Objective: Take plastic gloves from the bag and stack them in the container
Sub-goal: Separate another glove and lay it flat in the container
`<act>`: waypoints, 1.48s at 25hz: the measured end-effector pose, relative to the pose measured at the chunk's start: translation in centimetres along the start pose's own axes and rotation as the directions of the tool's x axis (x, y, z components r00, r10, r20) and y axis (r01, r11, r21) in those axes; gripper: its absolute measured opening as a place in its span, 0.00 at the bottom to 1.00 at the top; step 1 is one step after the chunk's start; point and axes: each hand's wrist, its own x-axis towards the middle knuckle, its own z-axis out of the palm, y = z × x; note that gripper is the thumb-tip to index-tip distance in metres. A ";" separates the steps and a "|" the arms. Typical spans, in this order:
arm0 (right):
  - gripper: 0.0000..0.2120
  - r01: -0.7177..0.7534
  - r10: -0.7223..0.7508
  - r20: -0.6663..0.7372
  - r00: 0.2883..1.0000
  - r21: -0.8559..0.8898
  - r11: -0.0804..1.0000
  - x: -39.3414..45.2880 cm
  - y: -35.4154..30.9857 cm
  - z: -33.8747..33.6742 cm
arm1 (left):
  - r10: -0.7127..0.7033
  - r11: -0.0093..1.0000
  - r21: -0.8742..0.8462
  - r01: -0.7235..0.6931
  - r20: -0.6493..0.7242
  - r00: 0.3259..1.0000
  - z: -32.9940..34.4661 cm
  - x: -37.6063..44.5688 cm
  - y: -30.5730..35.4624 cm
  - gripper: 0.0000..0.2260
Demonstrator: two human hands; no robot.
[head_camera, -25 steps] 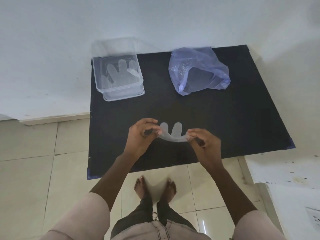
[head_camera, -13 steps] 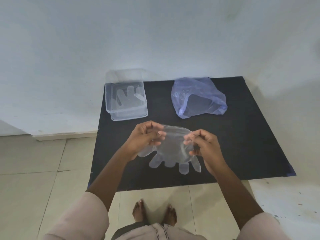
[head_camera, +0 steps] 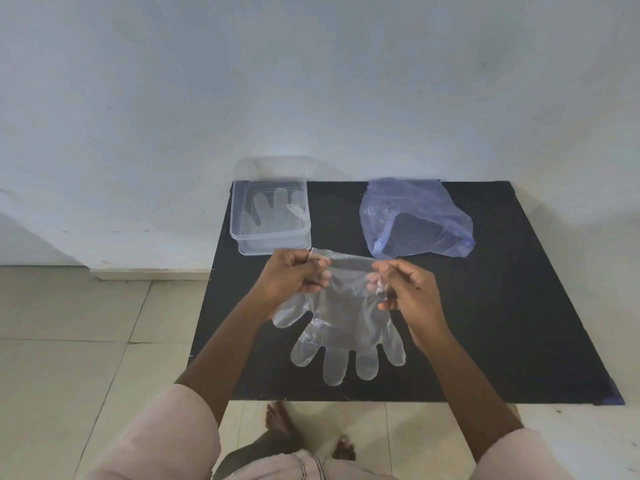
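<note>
- A clear plastic container (head_camera: 239,233) stands at the far left corner of the black table (head_camera: 519,306), open at the top, partly overhanging the table's left edge as far as can be told.
- Inside it lies at least one clear glove (head_camera: 273,213), flat, its fingers pointing away from the person toward the wall (head_camera: 311,81); how many are stacked cannot be told.
- The left hand (head_camera: 294,280) is closed in a pinch on the left corner of the cuff of a clear plastic glove (head_camera: 346,323), thumb on top, the other fingers curled behind the film.
- This glove hangs spread between the two hands above the table's middle, cuff edge stretched level at the top, long axis running toward the person, its five fingers pointing down at the near edge.
- The right hand (head_camera: 405,289) pinches the right corner of the cuff between thumb and forefinger, remaining fingers loosely bent.
- A bluish translucent bag (head_camera: 415,216) lies crumpled at the far right, mouth facing the person; what it holds cannot be made out.
</note>
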 end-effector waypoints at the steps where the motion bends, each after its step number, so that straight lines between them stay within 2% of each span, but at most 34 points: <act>1: 0.07 -0.012 0.012 -0.001 1.000 -0.001 1.000 0.6 0.1 0.6 | -0.003 1.000 -0.008 0.003 -0.004 1.000 -0.6 0.4 -0.1 0.09; 13: 0.10 -0.259 0.259 0.081 0.962 -0.011 0.966 10.1 -4.6 11.4 | -0.141 0.970 -0.208 0.128 -0.049 0.989 -10.0 8.6 1.9 0.10; 16: 0.12 -0.241 0.244 0.117 0.963 -0.040 0.970 14.9 -6.6 14.3 | -0.141 0.975 -0.187 0.124 -0.085 0.986 -12.8 12.4 4.2 0.08; 19: 0.12 -0.205 0.211 0.133 0.969 -0.052 0.977 20.6 -9.1 17.4 | -0.138 0.973 -0.212 0.095 -0.199 0.970 -15.3 16.4 7.9 0.07; 27: 0.09 0.019 -0.014 0.102 0.995 -0.056 0.998 32.9 -15.5 23.7 | 0.025 0.977 -0.190 -0.097 -0.352 0.936 -20.4 25.1 16.8 0.05; 30: 0.10 0.159 -0.158 0.067 0.985 -0.012 0.987 34.3 -17.3 24.6 | 0.166 0.959 -0.147 -0.243 -0.407 0.898 -21.0 26.1 18.4 0.07; 32: 0.11 0.369 -0.369 0.032 0.929 -0.003 0.929 33.8 -17.7 24.4 | 0.298 0.916 -0.129 -0.380 -0.415 0.860 -21.0 25.6 18.7 0.08; 34: 0.10 0.546 -0.546 0.028 0.838 -0.016 0.837 32.6 -17.0 23.8 | 0.396 0.871 -0.117 -0.477 -0.409 0.822 -21.0 24.5 18.1 0.09; 35: 0.10 0.579 -0.578 0.041 0.815 -0.024 0.815 32.1 -16.3 23.5 | 0.414 0.862 -0.117 -0.493 -0.401 0.817 -20.9 24.1 17.5 0.08; 37: 0.10 0.556 -0.551 0.084 0.830 -0.049 0.830 31.5 -14.5 23.0 | 0.392 0.874 -0.128 -0.468 -0.382 0.837 -20.8 23.6 16.0 0.08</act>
